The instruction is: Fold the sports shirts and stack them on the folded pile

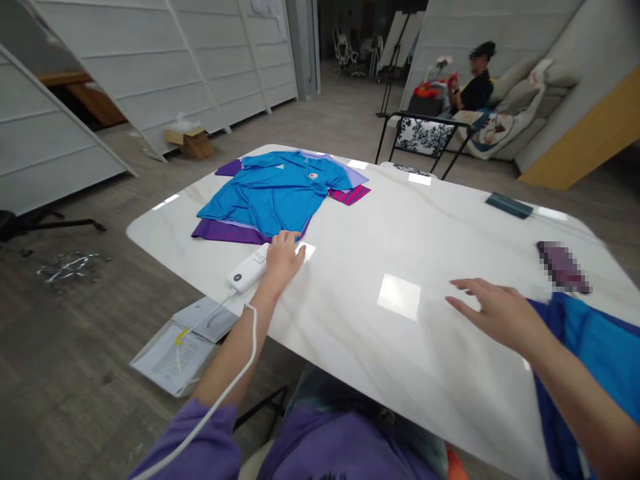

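My left hand [284, 261] reaches over the near edge of a stack of shirts, its fingertips at the lower hem and its thumb apart from the fingers. The top of the stack is a blue short-sleeved shirt [273, 190] spread out flat, with a purple garment [227, 231] showing beneath. Beside this hand lies a white power bank-like device [247, 270] with a round button and a cable. My right hand [493, 308] is held over the table with fingers apart, holding nothing. Blue clothing [597, 350] lies by my right forearm, partly hidden by it.
The white marble-patterned table [390, 233] carries a dark case [509, 205] and a blurred phone-like object [564, 267] at the right. A chair [425, 139] stands at the far side. Behind it a person [475, 90] sits by a sofa. A cardboard box [193, 141] is on the floor.
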`<act>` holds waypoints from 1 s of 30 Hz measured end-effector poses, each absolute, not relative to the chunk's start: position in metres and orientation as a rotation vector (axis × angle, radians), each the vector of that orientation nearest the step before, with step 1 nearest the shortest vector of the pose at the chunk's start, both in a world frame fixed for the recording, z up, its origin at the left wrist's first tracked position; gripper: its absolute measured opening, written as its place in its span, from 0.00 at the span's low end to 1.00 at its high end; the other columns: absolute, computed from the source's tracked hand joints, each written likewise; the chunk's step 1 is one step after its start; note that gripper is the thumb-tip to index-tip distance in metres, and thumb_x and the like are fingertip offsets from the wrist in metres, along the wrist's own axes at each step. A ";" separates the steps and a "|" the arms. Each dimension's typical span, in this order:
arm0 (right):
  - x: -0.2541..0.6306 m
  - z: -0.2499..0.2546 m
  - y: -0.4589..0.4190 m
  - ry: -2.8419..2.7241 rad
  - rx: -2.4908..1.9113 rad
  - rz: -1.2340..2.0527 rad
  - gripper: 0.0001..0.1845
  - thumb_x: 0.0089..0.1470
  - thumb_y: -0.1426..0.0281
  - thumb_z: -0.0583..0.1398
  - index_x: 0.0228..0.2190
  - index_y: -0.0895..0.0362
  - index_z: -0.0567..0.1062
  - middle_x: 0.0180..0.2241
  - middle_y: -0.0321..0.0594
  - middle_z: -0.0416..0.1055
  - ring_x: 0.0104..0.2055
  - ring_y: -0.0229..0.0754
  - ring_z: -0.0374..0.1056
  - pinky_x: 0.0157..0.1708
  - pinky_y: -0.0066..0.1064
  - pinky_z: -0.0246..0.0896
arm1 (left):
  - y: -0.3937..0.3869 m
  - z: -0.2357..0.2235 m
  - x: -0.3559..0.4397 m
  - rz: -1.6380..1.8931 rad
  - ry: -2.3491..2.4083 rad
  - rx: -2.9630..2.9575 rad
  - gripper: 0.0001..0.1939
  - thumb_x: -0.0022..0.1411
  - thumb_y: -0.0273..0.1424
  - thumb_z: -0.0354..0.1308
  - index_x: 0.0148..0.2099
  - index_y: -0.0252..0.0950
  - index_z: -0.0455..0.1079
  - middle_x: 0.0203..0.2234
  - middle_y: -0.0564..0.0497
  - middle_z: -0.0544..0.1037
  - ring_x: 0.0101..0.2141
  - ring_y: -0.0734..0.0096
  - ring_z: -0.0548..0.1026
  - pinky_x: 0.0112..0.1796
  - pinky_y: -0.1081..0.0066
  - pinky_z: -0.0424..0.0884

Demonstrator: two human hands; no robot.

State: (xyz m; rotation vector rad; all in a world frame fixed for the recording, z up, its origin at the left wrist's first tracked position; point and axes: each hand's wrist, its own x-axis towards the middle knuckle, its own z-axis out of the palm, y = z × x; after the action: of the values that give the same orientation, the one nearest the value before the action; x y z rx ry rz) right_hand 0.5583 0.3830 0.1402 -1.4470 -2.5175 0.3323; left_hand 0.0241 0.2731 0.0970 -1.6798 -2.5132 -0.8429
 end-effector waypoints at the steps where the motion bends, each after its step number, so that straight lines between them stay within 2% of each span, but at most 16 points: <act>1: 0.522 0.139 0.393 -2.600 -1.391 0.385 0.20 0.65 0.39 0.63 0.53 0.28 0.82 0.53 0.48 0.86 0.47 0.71 0.85 0.59 0.77 0.70 | 0.279 0.093 0.015 -0.815 -2.532 -1.639 0.23 0.74 0.35 0.61 0.68 0.39 0.75 0.65 0.34 0.78 0.66 0.35 0.73 0.66 0.41 0.70; 3: 0.455 0.134 0.416 -2.708 -1.296 0.520 0.20 0.69 0.43 0.61 0.53 0.35 0.83 0.53 0.44 0.87 0.49 0.65 0.86 0.59 0.70 0.74 | 0.290 0.086 0.001 -0.772 -2.564 -1.574 0.24 0.73 0.34 0.63 0.68 0.40 0.75 0.64 0.34 0.78 0.65 0.33 0.73 0.64 0.40 0.71; 5: 0.393 0.125 0.446 -2.749 -1.247 0.635 0.20 0.71 0.47 0.61 0.53 0.41 0.83 0.52 0.42 0.87 0.48 0.59 0.85 0.55 0.60 0.78 | 0.296 0.078 -0.008 -0.748 -2.581 -1.530 0.22 0.73 0.35 0.63 0.66 0.41 0.77 0.62 0.34 0.80 0.63 0.33 0.74 0.62 0.40 0.71; 7: 0.334 0.113 0.486 -2.735 -1.215 0.688 0.18 0.71 0.52 0.61 0.54 0.45 0.83 0.51 0.42 0.88 0.47 0.54 0.85 0.51 0.50 0.79 | 0.300 0.072 -0.016 -0.739 -2.583 -1.508 0.18 0.75 0.36 0.61 0.64 0.43 0.79 0.60 0.35 0.81 0.61 0.34 0.75 0.59 0.41 0.72; 9: 0.277 0.100 0.533 -2.696 -1.196 0.662 0.17 0.71 0.55 0.62 0.55 0.47 0.82 0.51 0.42 0.87 0.48 0.52 0.83 0.51 0.45 0.78 | 0.302 0.068 -0.022 -0.739 -2.582 -1.495 0.16 0.78 0.36 0.58 0.61 0.43 0.80 0.57 0.36 0.82 0.58 0.36 0.77 0.57 0.42 0.72; 12: 0.197 0.083 0.608 -2.569 -1.245 0.588 0.16 0.74 0.58 0.60 0.57 0.48 0.80 0.53 0.44 0.86 0.52 0.54 0.82 0.55 0.45 0.77 | 0.306 0.064 -0.029 -0.748 -2.587 -1.486 0.15 0.81 0.34 0.54 0.59 0.42 0.80 0.54 0.39 0.84 0.55 0.41 0.79 0.54 0.46 0.72; 15: 0.132 0.072 0.674 -2.371 -1.422 0.544 0.19 0.77 0.57 0.57 0.59 0.53 0.77 0.58 0.52 0.83 0.60 0.58 0.78 0.62 0.48 0.74 | 0.308 0.063 -0.035 -0.839 -2.548 -1.474 0.14 0.82 0.33 0.54 0.59 0.41 0.79 0.53 0.42 0.84 0.52 0.46 0.81 0.52 0.50 0.72; 18: 0.088 0.065 0.717 -2.231 -1.639 0.501 0.27 0.78 0.51 0.56 0.62 0.58 0.75 0.68 0.64 0.72 0.67 0.63 0.73 0.68 0.53 0.69 | 0.309 0.064 -0.038 -1.010 -2.446 -1.448 0.11 0.82 0.32 0.55 0.59 0.40 0.77 0.52 0.43 0.85 0.50 0.49 0.82 0.51 0.53 0.73; 20: 0.070 0.060 0.733 -2.204 -1.740 0.469 0.29 0.75 0.50 0.60 0.62 0.60 0.74 0.72 0.67 0.65 0.70 0.66 0.70 0.71 0.57 0.64 | 0.309 0.064 -0.037 -1.082 -2.384 -1.452 0.10 0.82 0.31 0.57 0.59 0.39 0.77 0.51 0.43 0.85 0.48 0.51 0.83 0.50 0.53 0.73; 22: 0.060 0.056 0.743 -2.192 -1.761 0.407 0.24 0.72 0.56 0.61 0.60 0.59 0.75 0.70 0.65 0.67 0.70 0.67 0.68 0.73 0.60 0.61 | 0.308 0.065 -0.036 -1.116 -2.336 -1.469 0.10 0.81 0.30 0.58 0.59 0.40 0.77 0.49 0.44 0.85 0.46 0.52 0.83 0.49 0.54 0.73; 25: 0.058 0.056 0.756 -2.085 -1.669 0.384 0.15 0.72 0.64 0.57 0.55 0.55 0.75 0.61 0.58 0.75 0.66 0.64 0.70 0.71 0.61 0.61 | 0.308 0.065 -0.034 -1.163 -2.256 -1.495 0.09 0.81 0.30 0.59 0.59 0.39 0.77 0.47 0.44 0.85 0.44 0.54 0.83 0.48 0.55 0.74; 30: 0.093 0.082 0.780 -1.910 -1.393 0.423 0.15 0.73 0.67 0.51 0.57 0.53 0.68 0.49 0.50 0.77 0.54 0.57 0.75 0.62 0.53 0.69 | 0.305 0.075 -0.026 -1.217 -2.045 -1.577 0.08 0.82 0.29 0.59 0.58 0.39 0.76 0.44 0.45 0.85 0.44 0.56 0.81 0.49 0.57 0.75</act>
State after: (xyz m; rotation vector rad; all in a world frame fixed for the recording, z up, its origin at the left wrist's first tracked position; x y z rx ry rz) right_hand 0.0925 0.7805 0.0815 -1.3934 -1.9097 0.4227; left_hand -0.0258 0.3053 0.0749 -1.5766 -2.0449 -1.2166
